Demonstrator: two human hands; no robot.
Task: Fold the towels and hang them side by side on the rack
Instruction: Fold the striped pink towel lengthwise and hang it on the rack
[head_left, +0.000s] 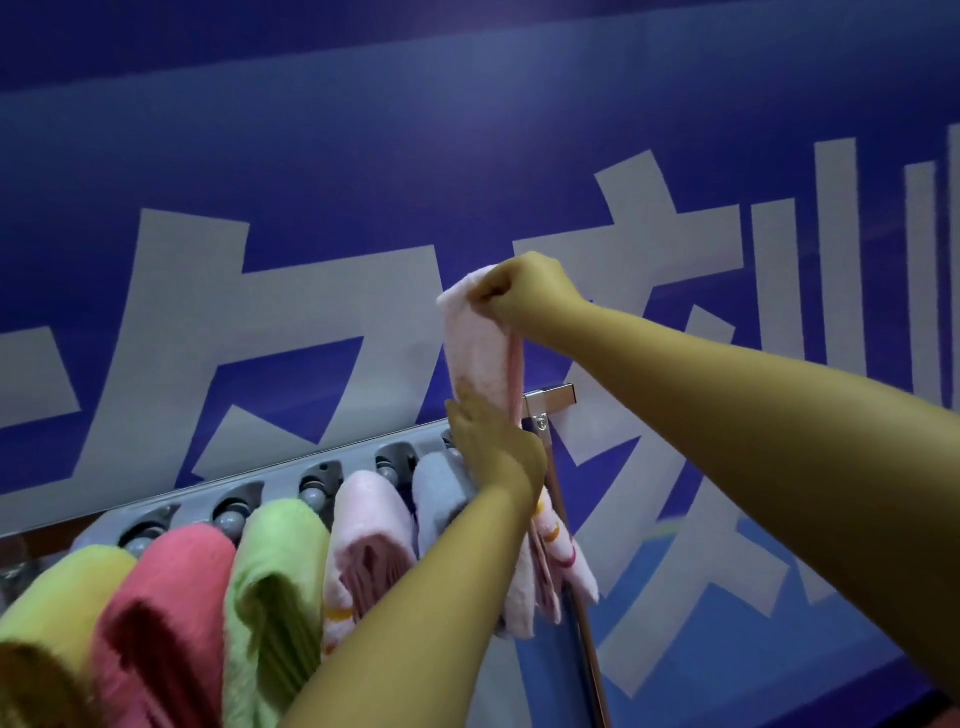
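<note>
Towels, hung, nearest first: yellow-green towel (57, 597), lower left corner, draped in a fold; coral-pink towel (171, 597) just beside it; lime-green towel (275, 571) next; pale pink towel (369, 530) with an orange-striped edge; pale blue-grey towel (439, 488), partly hidden behind the left forearm. All five hang side by side, touching or nearly so

Towel in hand: pale pink towel with orange rings (488, 358), folded into a narrow strip, held upright above the right end of the rack, its lower end hanging down past the rail. Right hand (524, 296) closed in a fist on its top end; left hand (493, 447) closed around its middle, at rail height

Rack (291, 475): grey bar with a row of sockets holding grey balls, running from lower left up to the right; chrome bracket (553, 397) at its right end, chrome post (576, 597) below it

Backdrop: blue banner (363, 130) filling the wall behind, printed with large white characters, cropped and not readable as words
</note>
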